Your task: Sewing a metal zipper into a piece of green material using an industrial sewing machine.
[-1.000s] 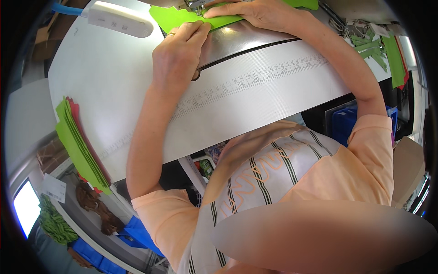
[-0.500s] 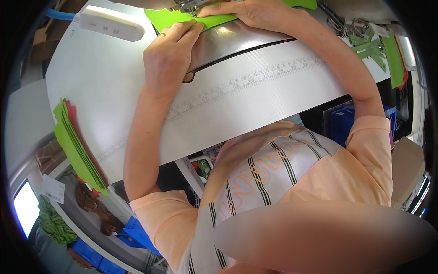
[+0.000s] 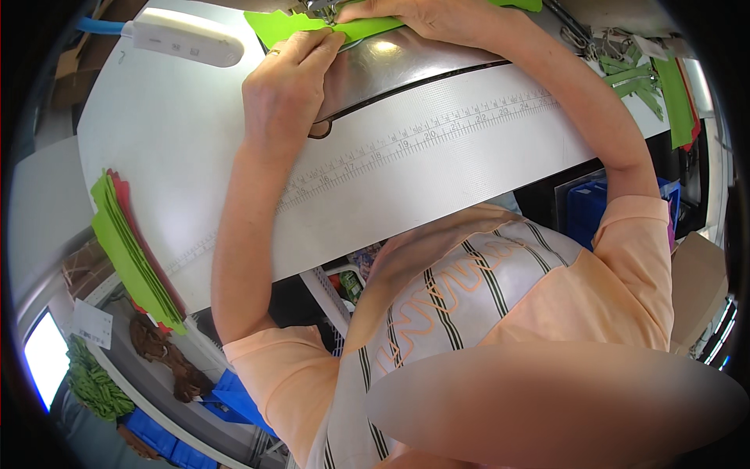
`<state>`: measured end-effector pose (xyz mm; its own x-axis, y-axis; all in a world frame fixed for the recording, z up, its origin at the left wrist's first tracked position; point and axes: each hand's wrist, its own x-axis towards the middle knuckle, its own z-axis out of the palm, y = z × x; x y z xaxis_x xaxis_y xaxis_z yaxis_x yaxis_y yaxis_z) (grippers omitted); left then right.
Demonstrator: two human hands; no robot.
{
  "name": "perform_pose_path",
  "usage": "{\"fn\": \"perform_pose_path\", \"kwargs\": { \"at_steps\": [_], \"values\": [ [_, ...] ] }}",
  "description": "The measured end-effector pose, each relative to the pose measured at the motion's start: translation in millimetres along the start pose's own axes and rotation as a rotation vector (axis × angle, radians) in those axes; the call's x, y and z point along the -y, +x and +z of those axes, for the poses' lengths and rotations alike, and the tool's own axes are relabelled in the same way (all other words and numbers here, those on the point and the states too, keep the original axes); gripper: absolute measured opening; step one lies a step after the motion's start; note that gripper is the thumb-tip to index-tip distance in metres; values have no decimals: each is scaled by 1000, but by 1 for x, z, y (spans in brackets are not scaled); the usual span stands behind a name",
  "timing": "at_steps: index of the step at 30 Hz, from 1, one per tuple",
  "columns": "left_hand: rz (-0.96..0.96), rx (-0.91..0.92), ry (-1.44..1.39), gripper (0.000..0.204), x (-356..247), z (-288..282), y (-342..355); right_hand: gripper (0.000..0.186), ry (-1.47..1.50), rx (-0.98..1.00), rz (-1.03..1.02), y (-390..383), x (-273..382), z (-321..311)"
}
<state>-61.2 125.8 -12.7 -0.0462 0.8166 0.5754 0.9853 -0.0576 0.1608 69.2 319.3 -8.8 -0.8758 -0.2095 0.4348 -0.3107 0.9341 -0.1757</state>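
A green fabric piece (image 3: 276,27) with a jagged edge lies under a metal presser foot (image 3: 324,9) on a shiny metal sewing plate (image 3: 375,70). My left hand (image 3: 283,90) is closed on the fabric's near edge, just left of the foot, fingers bent and pressed together. My right hand (image 3: 437,19) rests on the fabric right of the foot, forefinger stretched out toward it and lying on the cloth; its other fingers are partly hidden.
White table (image 3: 437,172) with a printed ruler. Green and red fabric stack (image 3: 133,250) at the left edge, white lamp (image 3: 187,37) upper left, green strips (image 3: 633,86) and hanging fabric (image 3: 673,102) at right. Blue crate (image 3: 590,207) and cardboard (image 3: 695,289) stand below right.
Over the last second both hands and the green fabric have shifted a little to the left and slightly upward, my left hand most clearly.
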Motion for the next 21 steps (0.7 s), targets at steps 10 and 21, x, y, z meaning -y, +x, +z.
{"fn": "perform_pose_path", "kwargs": {
  "at_steps": [10,21],
  "values": [
    [4,-6,-12,29,3,1,1,27,10,-22,-52,1,-2,-2],
    [21,-12,-28,27,9,3,2,28,-18,-6,-29,3,-4,1]
  ]
}}
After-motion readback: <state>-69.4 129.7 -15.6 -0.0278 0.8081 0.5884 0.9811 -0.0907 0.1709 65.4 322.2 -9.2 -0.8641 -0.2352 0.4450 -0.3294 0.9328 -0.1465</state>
